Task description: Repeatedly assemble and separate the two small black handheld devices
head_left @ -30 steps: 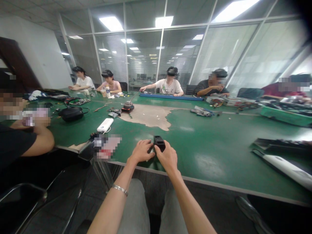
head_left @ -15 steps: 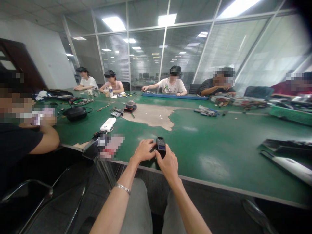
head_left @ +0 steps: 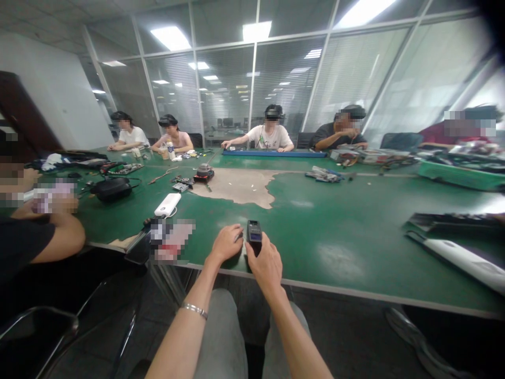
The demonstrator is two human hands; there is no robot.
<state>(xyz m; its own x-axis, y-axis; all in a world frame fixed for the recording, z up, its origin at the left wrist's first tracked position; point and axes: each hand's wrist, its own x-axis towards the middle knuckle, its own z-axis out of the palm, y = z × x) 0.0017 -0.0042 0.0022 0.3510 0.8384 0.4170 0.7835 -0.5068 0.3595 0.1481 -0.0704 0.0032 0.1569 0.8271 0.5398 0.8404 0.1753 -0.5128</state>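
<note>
My right hand (head_left: pixel 266 263) grips a black handheld device (head_left: pixel 254 237) upright near the table's front edge. A small bluish display shows on its face, and its lower part is hidden by my fingers. Just left of it, my left hand (head_left: pixel 226 245) is curled with the fingers together. A small dark piece (head_left: pixel 238 237) shows at its fingertips, too small and blurred to name. A narrow gap lies between the left fingertips and the device. Beneath both hands is the green tabletop (head_left: pixel 300 237).
To the left lie a white power bank (head_left: pixel 168 205) with a cable and a black case (head_left: pixel 112 188). A long white device (head_left: pixel 465 263) and a green basket (head_left: pixel 461 173) are at right. Several people sit around the table, one close by at left (head_left: pixel 23 237).
My left hand has come away from the device to the left, with a small dark piece now showing at its fingertips. The right hand still holds the device. The view has shifted slightly.
</note>
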